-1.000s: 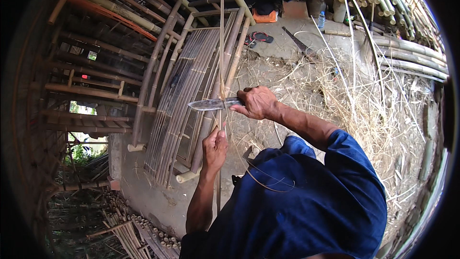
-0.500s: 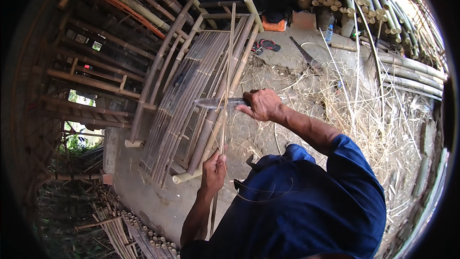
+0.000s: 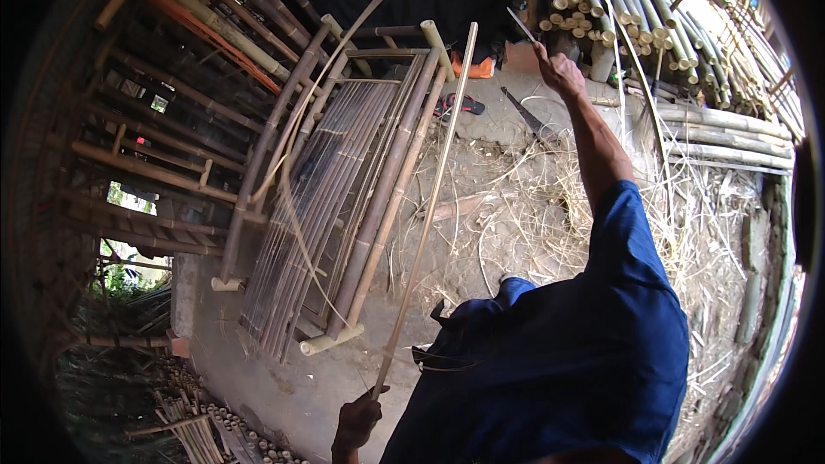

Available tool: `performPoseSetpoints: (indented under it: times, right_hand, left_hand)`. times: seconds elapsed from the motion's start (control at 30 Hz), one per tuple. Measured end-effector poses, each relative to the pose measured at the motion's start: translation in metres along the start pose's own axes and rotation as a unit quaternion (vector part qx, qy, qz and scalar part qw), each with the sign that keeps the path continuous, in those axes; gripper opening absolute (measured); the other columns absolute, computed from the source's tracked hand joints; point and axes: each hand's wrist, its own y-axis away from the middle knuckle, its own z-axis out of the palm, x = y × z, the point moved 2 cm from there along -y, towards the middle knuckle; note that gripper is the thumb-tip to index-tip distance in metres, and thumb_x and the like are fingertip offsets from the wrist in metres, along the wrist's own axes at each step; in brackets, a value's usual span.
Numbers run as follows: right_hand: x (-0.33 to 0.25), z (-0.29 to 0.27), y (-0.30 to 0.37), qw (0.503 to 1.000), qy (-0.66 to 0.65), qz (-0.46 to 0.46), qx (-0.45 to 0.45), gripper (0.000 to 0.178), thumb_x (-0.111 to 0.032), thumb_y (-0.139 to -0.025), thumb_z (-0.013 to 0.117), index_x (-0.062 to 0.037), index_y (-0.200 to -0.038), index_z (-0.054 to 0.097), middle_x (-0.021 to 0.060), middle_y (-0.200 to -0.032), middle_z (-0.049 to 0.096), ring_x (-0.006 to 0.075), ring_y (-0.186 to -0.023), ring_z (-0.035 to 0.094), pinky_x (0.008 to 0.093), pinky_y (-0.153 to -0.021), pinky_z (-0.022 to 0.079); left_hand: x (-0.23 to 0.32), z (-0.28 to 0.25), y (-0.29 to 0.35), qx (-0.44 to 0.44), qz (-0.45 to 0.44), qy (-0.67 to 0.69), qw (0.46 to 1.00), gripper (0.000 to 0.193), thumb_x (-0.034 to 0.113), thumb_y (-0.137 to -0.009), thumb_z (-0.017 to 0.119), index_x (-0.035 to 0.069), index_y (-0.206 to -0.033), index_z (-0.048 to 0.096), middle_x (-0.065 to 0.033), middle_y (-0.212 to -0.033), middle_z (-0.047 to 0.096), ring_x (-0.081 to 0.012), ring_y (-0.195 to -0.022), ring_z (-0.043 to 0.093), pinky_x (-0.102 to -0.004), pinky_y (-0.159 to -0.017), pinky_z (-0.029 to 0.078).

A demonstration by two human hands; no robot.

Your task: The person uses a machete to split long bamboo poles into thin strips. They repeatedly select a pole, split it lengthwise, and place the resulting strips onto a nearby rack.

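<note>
My left hand [image 3: 357, 421], low in the picture, is closed around the lower end of a long, thin bamboo strip [image 3: 421, 241]. The strip slants up and to the right, past the front side of a bamboo bench [image 3: 371, 198]. Far out at the upper right, my right hand [image 3: 563, 77] grips a knife [image 3: 521, 26], its blade pointing up and left. It is apart from the strip. A thin curled bamboo sliver [image 3: 296, 120] arcs over the slatted bench seat, its lower part bending down across the slats.
Bamboo poles [image 3: 601, 0] are stacked at the upper right. Shavings [image 3: 559, 198] litter the ground beside me. A saw [image 3: 522, 112], sandals [image 3: 462, 105] and an orange bag [image 3: 477, 66] lie past the bench. A bamboo frame [image 3: 163, 172] rises at left; cut poles [image 3: 232, 430] lie lower left.
My right hand has swung up and right with the knife, away from the strip. My left hand has dropped lower, still holding the strip. A curled sliver now hangs over the bench.
</note>
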Motion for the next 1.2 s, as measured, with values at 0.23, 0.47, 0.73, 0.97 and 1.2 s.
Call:
performPoseSetpoints:
  times: [0.23, 0.47, 0.73, 0.97, 1.2]
  right_hand:
    - [-0.074, 0.02, 0.214, 0.876, -0.396, 0.111, -0.253, 0.055, -0.058, -0.086, 0.071, -0.0042, -0.076, 0.067, 0.0033, -0.061, 0.059, 0.0097, -0.051, 0.052, 0.0281, -0.046, 0.041]
    - [-0.117, 0.05, 0.387, 0.752, -0.472, 0.199, -0.416, 0.039, -0.037, -0.087, 0.073, 0.0014, -0.076, 0.071, 0.0062, -0.06, 0.061, 0.0134, -0.05, 0.054, 0.0327, -0.046, 0.043]
    - [-0.099, 0.094, 0.25, 0.783, -0.448, 0.206, -0.379, 0.032, -0.027, -0.091, 0.07, 0.0024, -0.078, 0.068, 0.0076, -0.063, 0.061, 0.0156, -0.05, 0.056, 0.0312, -0.046, 0.045]
    - [-0.111, 0.048, 0.261, 0.923, -0.045, -0.123, -0.363, 0.081, -0.068, -0.1, 0.026, 0.0048, -0.093, 0.062, 0.0267, -0.072, 0.066, 0.0415, -0.07, 0.068, 0.0516, -0.061, 0.053]
    - [-0.113, 0.002, 0.366, 0.867, -0.088, -0.307, -0.383, 0.063, -0.064, -0.097, 0.043, -0.0039, -0.103, 0.06, 0.0205, -0.085, 0.066, 0.0406, -0.077, 0.068, 0.0497, -0.066, 0.053]
  left_hand:
    - [0.036, 0.045, -0.166, -0.015, 0.064, -0.036, 0.997, 0.04, 0.03, -0.109, 0.039, 0.002, -0.127, 0.061, 0.0042, -0.056, 0.038, -0.0052, -0.046, 0.037, -0.0232, -0.044, 0.035]
    - [0.057, 0.063, -0.235, -0.066, -0.001, -0.039, 0.997, 0.056, 0.05, -0.106, 0.039, 0.005, -0.131, 0.06, -0.0015, -0.064, 0.053, -0.0086, -0.055, 0.052, -0.0256, -0.052, 0.045]
    - [0.033, 0.028, -0.147, -0.081, 0.022, -0.117, 0.99, 0.056, 0.045, -0.107, 0.04, -0.003, -0.131, 0.055, -0.0026, -0.066, 0.056, -0.0096, -0.057, 0.054, -0.0252, -0.056, 0.048]
    - [0.076, 0.071, -0.2, 0.05, 0.158, -0.06, 0.984, 0.043, 0.037, -0.1, 0.061, 0.002, -0.126, 0.059, 0.0058, -0.064, 0.046, -0.0021, -0.05, 0.04, -0.0207, -0.045, 0.038]
    - [0.101, 0.076, -0.218, 0.031, 0.159, -0.03, 0.986, 0.044, 0.012, -0.096, 0.063, 0.0, -0.137, 0.053, 0.0065, -0.075, 0.057, 0.0011, -0.057, 0.041, -0.0182, -0.047, 0.033]
